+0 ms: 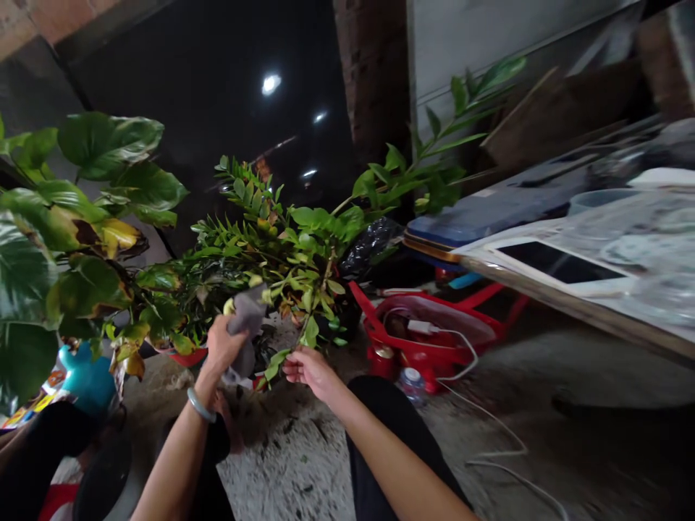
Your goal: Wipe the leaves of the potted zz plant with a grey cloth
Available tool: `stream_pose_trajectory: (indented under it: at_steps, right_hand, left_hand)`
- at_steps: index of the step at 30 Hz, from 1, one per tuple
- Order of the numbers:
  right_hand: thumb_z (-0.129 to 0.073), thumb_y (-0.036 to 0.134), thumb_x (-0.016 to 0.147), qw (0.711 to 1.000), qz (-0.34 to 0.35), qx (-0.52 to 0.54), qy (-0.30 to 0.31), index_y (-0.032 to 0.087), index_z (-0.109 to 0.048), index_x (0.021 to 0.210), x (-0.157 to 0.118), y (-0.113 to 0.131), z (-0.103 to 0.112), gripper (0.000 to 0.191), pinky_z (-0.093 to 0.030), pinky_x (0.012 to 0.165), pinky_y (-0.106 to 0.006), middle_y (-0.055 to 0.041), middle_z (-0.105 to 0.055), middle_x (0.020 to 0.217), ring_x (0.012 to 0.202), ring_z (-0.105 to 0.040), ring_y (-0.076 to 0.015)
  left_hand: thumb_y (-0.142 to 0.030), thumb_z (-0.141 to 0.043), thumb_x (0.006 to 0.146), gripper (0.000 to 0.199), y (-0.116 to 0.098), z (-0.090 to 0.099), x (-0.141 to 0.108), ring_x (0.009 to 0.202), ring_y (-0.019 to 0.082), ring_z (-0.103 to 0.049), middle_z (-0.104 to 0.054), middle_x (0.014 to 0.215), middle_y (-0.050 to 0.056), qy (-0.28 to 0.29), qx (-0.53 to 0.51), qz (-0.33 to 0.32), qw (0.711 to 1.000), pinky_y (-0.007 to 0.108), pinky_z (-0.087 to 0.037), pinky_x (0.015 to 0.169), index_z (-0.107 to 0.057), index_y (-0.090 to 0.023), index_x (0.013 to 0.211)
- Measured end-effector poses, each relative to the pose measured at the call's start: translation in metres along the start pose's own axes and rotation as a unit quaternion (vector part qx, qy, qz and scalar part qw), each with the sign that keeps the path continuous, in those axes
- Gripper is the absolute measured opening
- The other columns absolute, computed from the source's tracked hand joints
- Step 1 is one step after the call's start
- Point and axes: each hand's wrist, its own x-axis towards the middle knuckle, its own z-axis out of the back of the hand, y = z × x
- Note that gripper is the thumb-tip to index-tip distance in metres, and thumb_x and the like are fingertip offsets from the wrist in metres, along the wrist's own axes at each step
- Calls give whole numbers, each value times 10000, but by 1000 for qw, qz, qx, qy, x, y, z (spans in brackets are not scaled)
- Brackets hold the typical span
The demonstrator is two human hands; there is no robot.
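Observation:
My left hand point(224, 346) grips a grey cloth point(247, 318), pressing it against the leaves of a potted ZZ plant point(282, 246) with glossy green leaflets. A pale bangle point(200, 405) circles my left wrist. My right hand point(309, 370) pinches a leafy stem of the same plant point(276, 359), just below the cloth. The plant's pot is mostly hidden by foliage. A broad-leaved plant point(70, 224) with yellowing, browned patches crowds in at the left.
A red plastic stool point(434, 347) holds a white charger with a cable trailing across the concrete floor point(304, 463). A plastic bottle point(411, 385) stands beside it. At right, a table edge point(570, 307) carries a tablet under clear plastic. A black bag point(369, 246) sits behind the plant.

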Motion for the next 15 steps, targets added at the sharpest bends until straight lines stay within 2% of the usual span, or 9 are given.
stream_pose_trajectory:
  at_steps: [2, 4, 6, 8, 10, 12, 13, 14, 15]
  right_hand:
    - [-669, 135, 674, 1000, 1, 0, 0, 217, -548, 737, 1, -1, 3, 159, -515, 498, -217, 33, -655, 593, 540, -673, -144]
    - [-651, 121, 657, 1000, -1, 1, 3, 210, -575, 764, 2, -3, 6, 159, -506, 474, -216, 32, -656, 591, 525, -661, -144]
    - [-642, 118, 648, 1000, 0, 8, 11, 209, -582, 784, 4, -4, 9, 174, -485, 444, -215, 43, -630, 549, 475, -618, -136]
    - [-640, 119, 642, 1000, 7, 18, 20, 214, -582, 814, 4, -4, 8, 205, -442, 409, -207, 75, -567, 480, 410, -549, -122]
    - [-644, 118, 637, 999, 19, 35, 28, 218, -588, 861, 2, -3, 5, 251, -426, 400, -203, 100, -526, 448, 387, -524, -119]
    - [-656, 120, 645, 997, 29, 62, 38, 217, -597, 909, -1, -1, -1, 287, -480, 444, -216, 88, -573, 492, 441, -604, -136]
    - [-663, 123, 654, 996, 32, 77, 42, 214, -602, 928, -3, 0, -4, 295, -518, 478, -229, 73, -612, 533, 486, -654, -149]
    - [-667, 127, 668, 995, 32, 87, 45, 210, -607, 941, -4, 0, -7, 292, -550, 512, -243, 56, -649, 578, 531, -695, -160]
    - [-670, 132, 687, 994, 30, 94, 45, 204, -612, 950, -5, 1, -8, 279, -573, 539, -253, 39, -679, 619, 567, -723, -169]
  left_hand:
    - [-175, -771, 599, 187, 13, -5, -20, 757, 210, -610, -684, 771, 16, 104, 21, 12, 994, 316, -450, 727, -742, -183, 784]
    - [-176, -766, 591, 193, 17, 9, -38, 750, 206, -608, -691, 769, 5, 148, -3, 10, 989, 306, -448, 717, -757, -189, 783]
    - [-230, -761, 612, 181, 9, 36, -43, 738, 197, -597, -670, 754, -13, 114, -45, 2, 992, 292, -452, 701, -753, -197, 789]
    - [-318, -764, 649, 199, -6, 64, -30, 731, 193, -581, -638, 739, -23, 21, -72, -11, 997, 284, -457, 687, -736, -201, 809]
    - [-391, -767, 678, 255, -17, 80, -7, 751, 194, -578, -628, 762, -20, -88, -74, -26, 993, 282, -464, 696, -716, -208, 848]
    - [-384, -762, 683, 261, -18, 77, 13, 781, 194, -582, -629, 801, -11, -160, -62, -30, 985, 284, -472, 721, -695, -208, 863]
    - [-353, -757, 676, 241, -14, 70, 18, 787, 193, -584, -630, 811, -6, -162, -53, -27, 985, 287, -473, 732, -689, -206, 854]
    - [-314, -753, 661, 218, -8, 61, 18, 789, 192, -586, -630, 811, -4, -139, -41, -23, 989, 291, -471, 741, -688, -202, 835]
    - [-275, -749, 640, 198, 0, 51, 13, 782, 191, -586, -632, 800, -3, -92, -30, -18, 995, 294, -467, 744, -692, -199, 813]
